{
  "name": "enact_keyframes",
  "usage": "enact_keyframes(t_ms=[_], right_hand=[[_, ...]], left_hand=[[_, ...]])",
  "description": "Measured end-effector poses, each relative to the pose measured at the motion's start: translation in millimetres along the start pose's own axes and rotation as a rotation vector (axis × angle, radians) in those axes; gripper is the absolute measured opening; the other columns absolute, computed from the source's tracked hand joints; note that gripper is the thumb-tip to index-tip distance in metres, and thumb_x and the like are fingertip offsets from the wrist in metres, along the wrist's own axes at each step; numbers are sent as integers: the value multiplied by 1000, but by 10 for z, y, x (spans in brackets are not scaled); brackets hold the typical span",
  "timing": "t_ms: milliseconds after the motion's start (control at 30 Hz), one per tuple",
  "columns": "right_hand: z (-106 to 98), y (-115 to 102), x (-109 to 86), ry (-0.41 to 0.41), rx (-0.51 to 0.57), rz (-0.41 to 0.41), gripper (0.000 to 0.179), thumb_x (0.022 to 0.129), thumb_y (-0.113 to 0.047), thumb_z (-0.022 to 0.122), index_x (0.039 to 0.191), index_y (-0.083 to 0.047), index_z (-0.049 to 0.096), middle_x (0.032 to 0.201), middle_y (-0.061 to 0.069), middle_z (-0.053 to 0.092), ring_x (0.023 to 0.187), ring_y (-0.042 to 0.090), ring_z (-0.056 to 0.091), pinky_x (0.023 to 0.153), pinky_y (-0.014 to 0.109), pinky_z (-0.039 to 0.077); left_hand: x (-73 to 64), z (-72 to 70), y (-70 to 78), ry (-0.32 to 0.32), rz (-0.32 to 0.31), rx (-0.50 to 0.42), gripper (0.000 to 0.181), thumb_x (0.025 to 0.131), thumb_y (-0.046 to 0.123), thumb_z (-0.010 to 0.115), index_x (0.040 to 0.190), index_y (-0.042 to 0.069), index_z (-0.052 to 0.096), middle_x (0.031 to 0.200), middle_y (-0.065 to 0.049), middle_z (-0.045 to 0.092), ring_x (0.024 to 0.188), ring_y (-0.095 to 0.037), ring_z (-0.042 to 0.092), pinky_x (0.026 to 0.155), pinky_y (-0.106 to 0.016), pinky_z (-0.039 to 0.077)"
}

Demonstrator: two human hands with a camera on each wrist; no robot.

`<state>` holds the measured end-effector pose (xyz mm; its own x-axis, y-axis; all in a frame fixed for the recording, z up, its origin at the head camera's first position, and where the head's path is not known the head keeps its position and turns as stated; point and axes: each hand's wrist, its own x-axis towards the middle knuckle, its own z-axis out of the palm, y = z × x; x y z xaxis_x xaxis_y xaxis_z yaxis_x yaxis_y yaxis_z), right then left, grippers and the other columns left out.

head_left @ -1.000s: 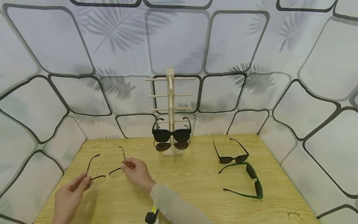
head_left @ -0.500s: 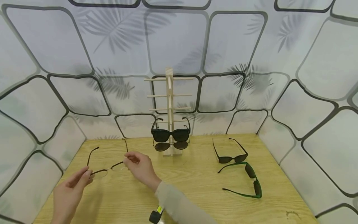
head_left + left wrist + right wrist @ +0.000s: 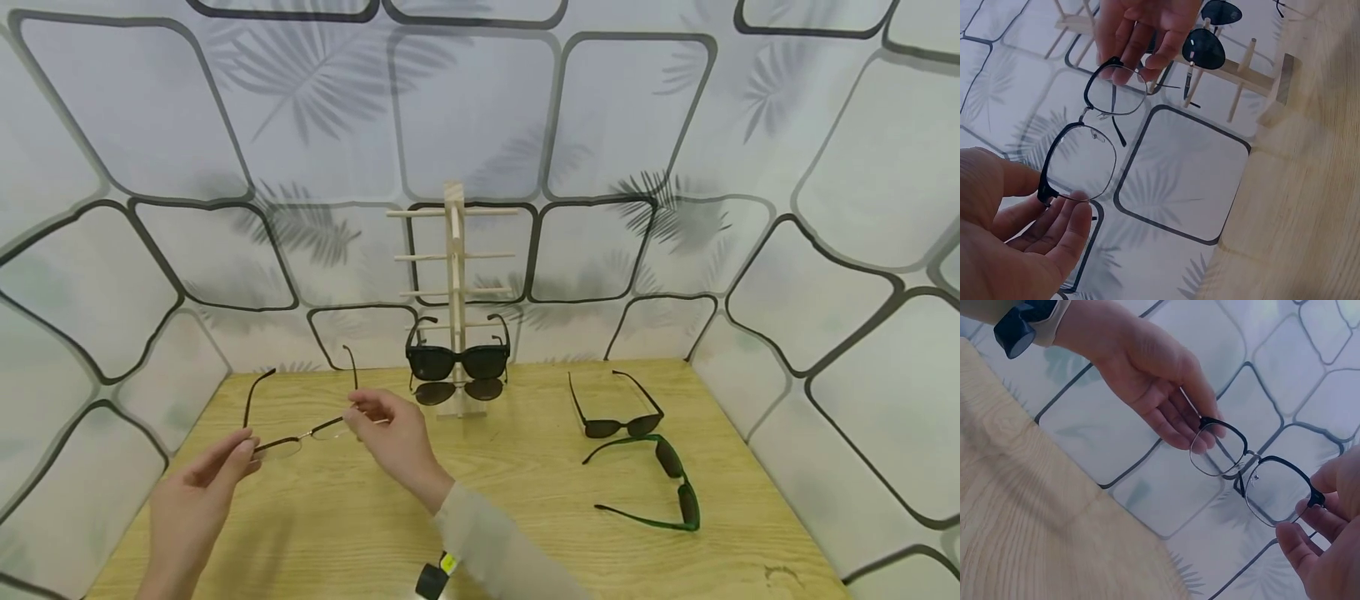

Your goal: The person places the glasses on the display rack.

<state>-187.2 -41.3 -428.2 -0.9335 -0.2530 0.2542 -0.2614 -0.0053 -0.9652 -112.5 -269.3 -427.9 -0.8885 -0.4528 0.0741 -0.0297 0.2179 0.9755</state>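
Note:
A pair of eyeglasses (image 3: pixel 309 434) with black brow bars, thin metal lower rims and clear lenses is held above the table, its temples unfolded and pointing away from me. My left hand (image 3: pixel 197 493) pinches the left hinge corner between thumb and fingers. At the opposite corner my right hand (image 3: pixel 399 440) grips the frame the same way. Both lenses of the eyeglasses (image 3: pixel 1082 162) show in the left wrist view. A wooden display stand (image 3: pixel 454 250) rises behind, with black sunglasses (image 3: pixel 458 362) and brown-lensed sunglasses (image 3: pixel 437 393) hung on its lower pegs.
On the right of the wooden table (image 3: pixel 525 517) lie black sunglasses (image 3: pixel 621 427) and green-framed sunglasses (image 3: pixel 684 483), temples open. Patterned fabric walls (image 3: pixel 480 117) enclose the back and both sides. Higher pegs (image 3: pixel 491 212) of the stand carry nothing.
Both hands have lifted the eyeglasses away from me and a little to the right, toward the stand. The sunglasses on the table and stand stay put.

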Motion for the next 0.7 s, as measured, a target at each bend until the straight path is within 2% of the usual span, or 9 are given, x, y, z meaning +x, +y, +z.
enact_keyframes(t_ms=[100, 367, 533, 700], right_hand=[[-54, -44, -9, 7, 22, -4, 27, 102, -23, 73, 126, -13, 75, 114, 7, 77, 84, 0, 67, 74, 19, 59], [-184, -172, -8, 35, 36, -44, 25, 101, -18, 73, 125, -10, 76, 116, 13, 76, 88, 2, 66, 76, 29, 63], [-275, -250, -16, 42, 21, -72, 26, 102, -19, 72, 126, -10, 75, 117, 14, 76, 93, 7, 68, 75, 30, 63], [-369, -328, -36, 44, 21, -69, 28, 102, -20, 72, 128, -11, 74, 119, 13, 75, 95, 8, 67, 74, 24, 61]], left_hand=[[2, 29, 46, -15, 17, -48, 36, 99, 27, 77, 131, 13, 75, 89, 28, 77, 79, 4, 76, 79, -1, 49], [8, 105, 196, -49, 76, -56, 35, 99, 26, 76, 132, 11, 75, 91, 23, 79, 81, 2, 77, 82, -1, 47], [-14, 156, 295, -98, 111, -148, 30, 99, 21, 76, 127, 10, 76, 91, 14, 82, 81, -5, 79, 81, -5, 52], [-26, 236, 369, -126, 186, -257, 25, 99, 10, 74, 123, 2, 76, 90, 6, 83, 80, -10, 80, 84, -17, 61]])
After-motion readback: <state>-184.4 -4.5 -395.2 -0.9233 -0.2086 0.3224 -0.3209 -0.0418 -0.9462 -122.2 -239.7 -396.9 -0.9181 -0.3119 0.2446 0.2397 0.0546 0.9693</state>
